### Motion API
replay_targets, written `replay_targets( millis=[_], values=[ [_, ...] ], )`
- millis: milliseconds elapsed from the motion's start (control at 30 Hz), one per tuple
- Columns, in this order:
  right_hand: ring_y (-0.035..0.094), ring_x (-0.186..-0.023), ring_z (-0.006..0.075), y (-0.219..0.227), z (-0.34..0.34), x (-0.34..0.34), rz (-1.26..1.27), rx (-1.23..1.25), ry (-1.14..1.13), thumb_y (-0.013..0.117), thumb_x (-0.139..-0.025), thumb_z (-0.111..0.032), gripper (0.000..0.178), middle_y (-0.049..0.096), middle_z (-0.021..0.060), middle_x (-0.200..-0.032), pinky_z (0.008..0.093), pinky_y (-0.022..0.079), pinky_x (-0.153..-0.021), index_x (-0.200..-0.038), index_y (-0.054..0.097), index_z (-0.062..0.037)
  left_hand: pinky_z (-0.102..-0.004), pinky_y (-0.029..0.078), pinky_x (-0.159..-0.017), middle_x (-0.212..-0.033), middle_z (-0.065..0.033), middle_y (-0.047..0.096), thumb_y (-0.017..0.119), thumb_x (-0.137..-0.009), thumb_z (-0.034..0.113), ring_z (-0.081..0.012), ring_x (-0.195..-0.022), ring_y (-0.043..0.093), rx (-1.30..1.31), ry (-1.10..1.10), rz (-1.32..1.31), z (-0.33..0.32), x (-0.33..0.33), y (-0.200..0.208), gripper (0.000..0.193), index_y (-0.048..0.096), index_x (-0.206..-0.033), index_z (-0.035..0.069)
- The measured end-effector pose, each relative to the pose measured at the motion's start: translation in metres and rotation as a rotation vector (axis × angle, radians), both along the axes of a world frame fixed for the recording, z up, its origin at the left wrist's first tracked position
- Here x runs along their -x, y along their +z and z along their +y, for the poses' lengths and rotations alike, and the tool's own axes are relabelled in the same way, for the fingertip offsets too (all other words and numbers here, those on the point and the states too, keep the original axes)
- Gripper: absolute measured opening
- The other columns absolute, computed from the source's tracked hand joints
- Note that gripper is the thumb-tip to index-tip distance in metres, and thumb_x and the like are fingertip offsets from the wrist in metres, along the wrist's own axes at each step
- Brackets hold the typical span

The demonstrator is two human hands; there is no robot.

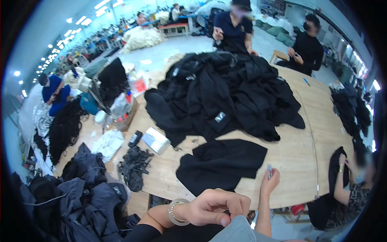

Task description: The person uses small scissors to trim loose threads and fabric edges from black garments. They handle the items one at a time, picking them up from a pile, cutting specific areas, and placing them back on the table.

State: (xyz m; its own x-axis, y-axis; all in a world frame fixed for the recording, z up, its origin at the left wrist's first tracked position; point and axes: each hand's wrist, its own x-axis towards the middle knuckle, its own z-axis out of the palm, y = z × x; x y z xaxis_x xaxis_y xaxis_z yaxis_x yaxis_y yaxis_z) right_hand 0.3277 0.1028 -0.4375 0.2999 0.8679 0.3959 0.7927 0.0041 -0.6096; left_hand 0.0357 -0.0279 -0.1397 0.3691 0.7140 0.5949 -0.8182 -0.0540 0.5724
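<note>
My left hand (217, 206), with bracelets at its wrist, is raised close to the camera, fingers curled and closed. Its thumb is beside a grey stitched fabric edge (238, 230); whatever lies within the fingers is hidden. Farther right, over the table, my right hand (271, 181) is closed on small metal thread snips (269, 169), their tip pointing away from me. A black garment piece (219, 163) lies spread on the wooden table (294, 177), left of the right hand and beyond the left. Neither hand appears to touch it.
A large heap of black garments (221, 92) covers the table's far middle. On the left are a white box (156, 140), a bundle of dark straps (135, 167) and dark grey garments (88, 201). Co-workers stand beyond the heap; another person (358, 181) handles black cloth at right.
</note>
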Motion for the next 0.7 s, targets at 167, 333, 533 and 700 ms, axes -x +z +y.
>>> replay_targets(
  millis=[167, 333, 533, 700],
  values=[
    [0.061, -0.100, 0.0383, -0.020, 0.007, -0.013, 0.020, -0.034, -0.059, 0.067, -0.088, -0.015, 0.029, 0.063, 0.0191, -0.104, 0.0486, 0.046, -0.089, -0.112, 0.061, 0.0013, -0.0332, 0.041, -0.074, -0.081, -0.0074, 0.058, 0.053, -0.105, 0.031, -0.0189, -0.080, 0.051, -0.046, 0.108, 0.130, 0.000, -0.003, 0.005, 0.036, 0.059, -0.088, 0.000],
    [0.056, -0.109, 0.0346, -0.032, 0.001, 0.004, 0.083, 0.046, -0.081, 0.066, -0.086, -0.009, 0.033, 0.059, 0.0130, -0.109, 0.0469, 0.040, -0.095, -0.116, 0.055, -0.0035, -0.0341, 0.045, -0.075, -0.084, -0.0080, 0.064, 0.054, -0.104, 0.027, -0.0184, -0.084, 0.057, 0.132, -0.027, 0.143, -0.006, -0.026, -0.035, 0.030, 0.065, -0.090, 0.002],
    [0.054, -0.111, 0.0347, -0.020, -0.003, -0.002, 0.023, 0.046, -0.062, 0.068, -0.080, -0.009, 0.037, 0.058, 0.0129, -0.109, 0.0486, 0.038, -0.097, -0.115, 0.055, -0.0052, -0.0311, 0.045, -0.078, -0.090, -0.0052, 0.064, 0.053, -0.105, 0.029, -0.0147, -0.087, 0.057, 0.124, -0.040, 0.290, -0.006, -0.033, -0.022, 0.029, 0.065, -0.097, 0.003],
    [0.056, -0.104, 0.0394, -0.047, 0.016, -0.021, -0.059, -0.034, -0.128, 0.070, -0.076, -0.016, 0.032, 0.060, 0.0175, -0.103, 0.0520, 0.042, -0.090, -0.103, 0.059, -0.0012, -0.0285, 0.045, -0.080, -0.094, -0.0029, 0.064, 0.053, -0.106, 0.030, -0.0117, -0.089, 0.057, 0.081, -0.140, 0.301, 0.008, -0.047, -0.035, 0.028, 0.065, -0.103, 0.004]
  ],
)
